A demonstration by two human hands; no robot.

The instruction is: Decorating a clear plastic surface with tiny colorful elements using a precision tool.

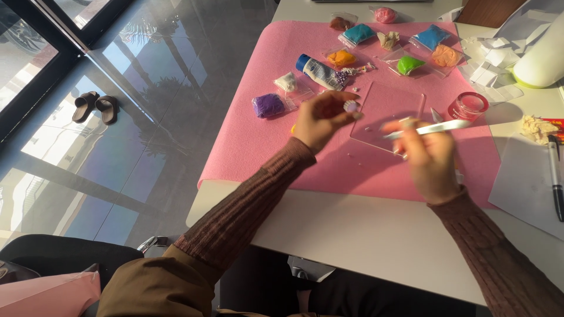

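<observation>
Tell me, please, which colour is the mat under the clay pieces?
Pink. The mat shows clearly in the head view, the only one.

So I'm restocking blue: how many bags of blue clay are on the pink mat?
2: one blue clay bag at the mat's far edge, another blue clay bag to its right. More may be hidden.

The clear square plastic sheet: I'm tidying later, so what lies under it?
Under the clear square plastic sheet the pink felt mat shows through. The right hand, holding a white modelling tool, covers its near corner.
</observation>
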